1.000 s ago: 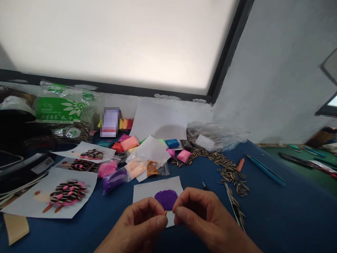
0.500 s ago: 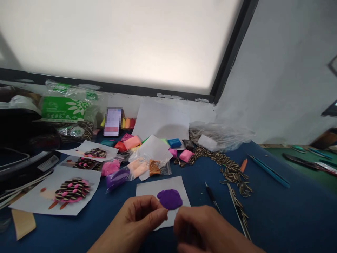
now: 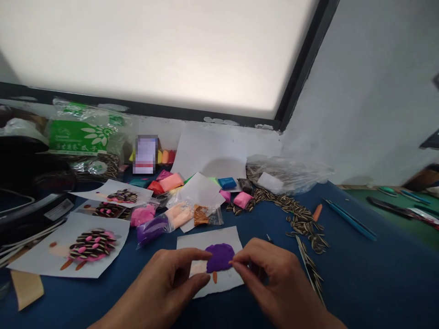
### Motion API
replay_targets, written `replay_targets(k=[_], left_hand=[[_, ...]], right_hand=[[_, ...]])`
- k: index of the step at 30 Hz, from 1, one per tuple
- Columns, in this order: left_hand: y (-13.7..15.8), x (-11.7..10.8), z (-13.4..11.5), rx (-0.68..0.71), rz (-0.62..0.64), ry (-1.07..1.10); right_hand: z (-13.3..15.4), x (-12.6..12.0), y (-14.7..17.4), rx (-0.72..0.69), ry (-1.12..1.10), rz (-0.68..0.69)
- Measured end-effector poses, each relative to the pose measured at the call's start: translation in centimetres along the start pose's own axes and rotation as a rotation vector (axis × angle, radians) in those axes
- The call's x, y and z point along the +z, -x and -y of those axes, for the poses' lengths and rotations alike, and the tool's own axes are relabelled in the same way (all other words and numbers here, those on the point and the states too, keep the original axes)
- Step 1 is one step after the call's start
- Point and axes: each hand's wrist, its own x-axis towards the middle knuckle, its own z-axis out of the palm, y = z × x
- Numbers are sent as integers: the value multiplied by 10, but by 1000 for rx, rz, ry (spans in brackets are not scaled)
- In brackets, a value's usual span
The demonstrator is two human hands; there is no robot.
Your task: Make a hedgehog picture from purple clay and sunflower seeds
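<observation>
A purple clay shape lies flat on a small white paper in front of me. Pale peach clay sits at its left side, and an orange-brown clay strip points down from its lower edge. My right hand pinches a small bit of orange-brown clay at the shape's right edge. On the other side is my left hand, its thumb and forefinger apart around the peach part, with nothing visible between them.
Finished seed-and-clay hedgehog pictures lie at the left. Bagged coloured clay is strewn behind the paper. Sunflower seeds trail down the right, near a metal strip, blue tweezers and an orange clay stick.
My hands have moved apart, uncovering the peach clay and the orange-brown strip. My right hand has come up to the purple shape's right edge, with the clay bit now visible.
</observation>
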Motion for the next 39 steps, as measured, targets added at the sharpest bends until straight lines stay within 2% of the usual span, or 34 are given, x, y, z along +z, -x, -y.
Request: replay_targets(k=[2,4,8,17,28,32,39], left_hand=[[-2,-4,5,49,-33,-286],[-4,-5,10,50,3,-516],[-6,-4,12,-4,119,-708],[-6,-4,4,-40,155,-729],[-5,-5,8,3,113,-659],[-6,-4,8,-10,142,-680],[-4,-3,11,17,83,-658]], right_hand=[[-7,5,2,-71,186,-38],[-14,12,7,-126,308,-22],[-28,24,20,-173,424,-13],[-35,30,24,-289,446,-79],[-39,35,21,-307,524,-91],[-37,35,21,-305,547,-98],[-31,32,22,-280,479,-80]])
